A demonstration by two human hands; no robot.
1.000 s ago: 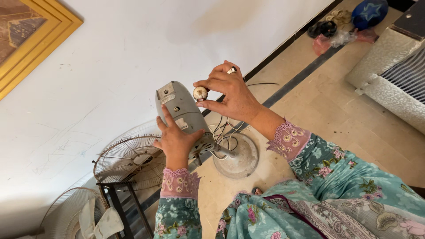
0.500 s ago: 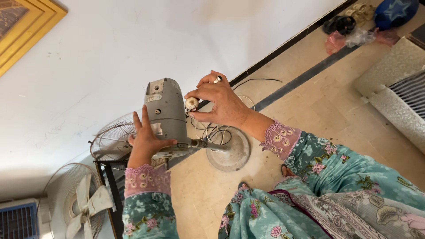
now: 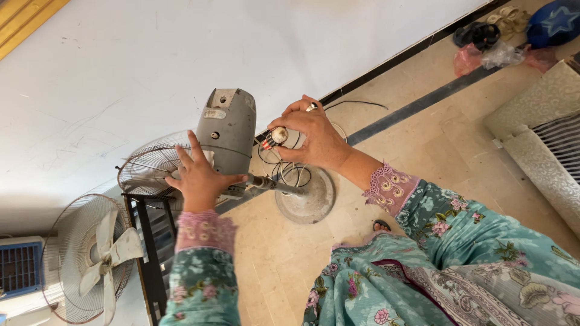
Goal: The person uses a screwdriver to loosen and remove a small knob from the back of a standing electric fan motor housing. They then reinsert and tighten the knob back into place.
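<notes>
My left hand point(image 3: 197, 174) lies against the side of a grey fan motor housing point(image 3: 228, 130) that sits on top of a metal stand pole point(image 3: 275, 184) with a round base point(image 3: 311, 199). To the right of the housing, my right hand point(image 3: 311, 137) pinches a small cylindrical part point(image 3: 275, 137) with a red and white end, close to the housing's edge. Thin wires point(image 3: 290, 172) hang under that hand. A wire fan guard point(image 3: 148, 166) sits behind the housing.
A second fan point(image 3: 90, 256) with pale blades stands at the lower left beside a dark metal rack point(image 3: 148, 241). A white wall fills the upper left. Sandals point(image 3: 483, 30) and a blue bag point(image 3: 556, 21) lie far right; a patterned cushion point(image 3: 544, 133) is near.
The view has shifted, so the fan housing and both hands now sit lower and further left. My left hand has slid along the housing's side. My right hand still holds the small part.
</notes>
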